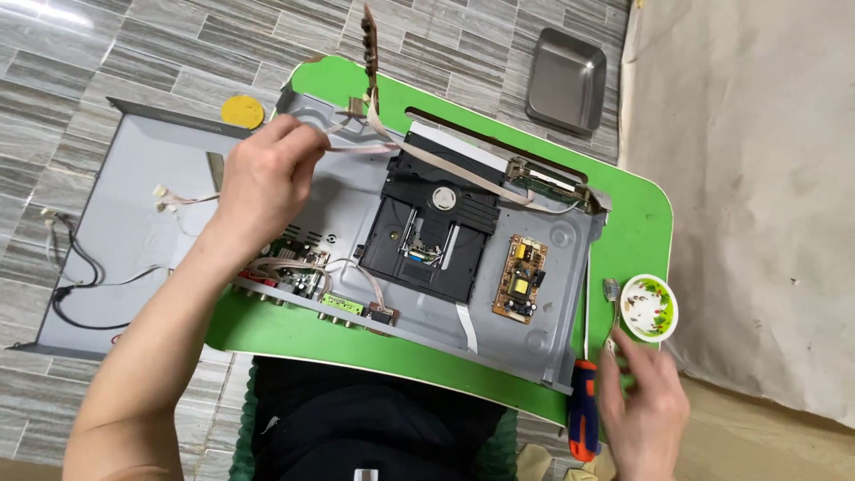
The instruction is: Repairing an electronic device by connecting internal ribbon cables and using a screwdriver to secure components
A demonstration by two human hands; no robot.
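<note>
Head view. One green lap table [637,223] with rounded corners, set over a grey tiled floor [71,53].

Item: opened disc player chassis [561,267], grey metal, lying across the table from its far left corner to its near right edge. Inside: black disc drive [427,236] at the centre; small yellow-brown power board [519,278] to the drive's right; green main board [298,272] with grey wiring at the chassis's near left edge; white flat ribbon [466,325] along the near edge.

Item: pale ribbon cable [427,158], running from the far left corner of the chassis across the top of the drive toward the front panel strip [548,185] at the far right. A narrow brown button board [368,44] stands upright at the table's far edge, joined to the cable.

Left hand [263,183]: over the chassis's left part, fingers pinched closed on the ribbon cable near its left end, lifting it clear of the chassis floor.

Right hand [643,405]: at the table's near right corner, fingers loosely spread, holding nothing, fingertips near a small screw [611,343] and just below the white bowl [648,308], which sits at the right edge. A screwdriver [583,419] with an orange and blue handle lies just beside this hand, at the near edge.

Off the table: grey metal cover [134,223] on the floor to the left, with black cord [76,276]; yellow disc [242,112] beyond it; metal tray [566,80] on the floor beyond the far edge.
</note>
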